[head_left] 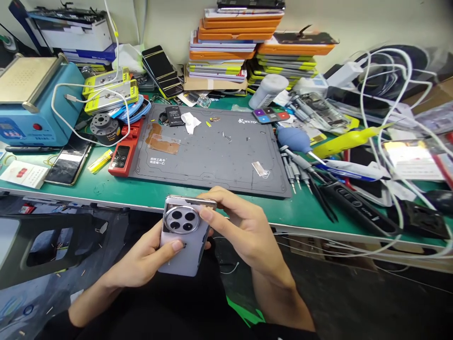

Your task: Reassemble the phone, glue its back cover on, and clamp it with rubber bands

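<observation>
We hold a smartphone (186,236) with both hands, in front of the bench edge and below the green table (106,189). Its back side faces up to us, and the round camera module with several lenses is at the upper end. Our left hand (148,257) wraps the lower part of the phone from the left; the fingers are curled under it and the thumb lies flat across the back cover, just under the camera module. Our right hand (244,226) is half closed and grips the upper right corner; the thumb tip touches the edge of the camera ring and the other fingers bend around the top edge. On the table behind the phone lies a grey work mat (212,151), and to its right several screwdrivers (293,170).
</observation>
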The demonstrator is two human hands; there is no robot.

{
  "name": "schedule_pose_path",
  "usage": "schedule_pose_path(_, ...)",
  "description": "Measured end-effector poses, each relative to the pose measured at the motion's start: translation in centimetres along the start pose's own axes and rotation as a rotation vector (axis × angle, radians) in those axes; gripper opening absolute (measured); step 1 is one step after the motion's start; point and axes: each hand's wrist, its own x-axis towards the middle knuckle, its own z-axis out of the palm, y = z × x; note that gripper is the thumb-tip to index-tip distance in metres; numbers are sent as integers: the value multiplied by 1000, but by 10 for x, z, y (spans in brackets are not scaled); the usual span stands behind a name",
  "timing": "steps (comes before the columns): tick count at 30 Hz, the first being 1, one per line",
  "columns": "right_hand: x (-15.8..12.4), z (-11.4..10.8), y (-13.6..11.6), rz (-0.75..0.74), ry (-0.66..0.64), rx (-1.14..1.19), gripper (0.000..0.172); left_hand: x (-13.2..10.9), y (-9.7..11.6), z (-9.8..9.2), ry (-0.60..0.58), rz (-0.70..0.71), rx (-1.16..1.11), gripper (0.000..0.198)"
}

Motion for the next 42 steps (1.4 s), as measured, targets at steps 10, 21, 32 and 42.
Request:
schedule_pose_path(10,4,9,12,87,52,189,23,-5,0,1,50,10,162,48)
schedule_pose_path(21,1,12,19,110,74,192,29,-4,8,5,76,-30,193,55)
schedule_pose_path(32,22,10,14,2,65,111,40,15,20,13,188,72,-169,38)
schedule_pose_path(42,-16,32,28,-131,140,-11,42,32,49,17,464,445,-177,47)
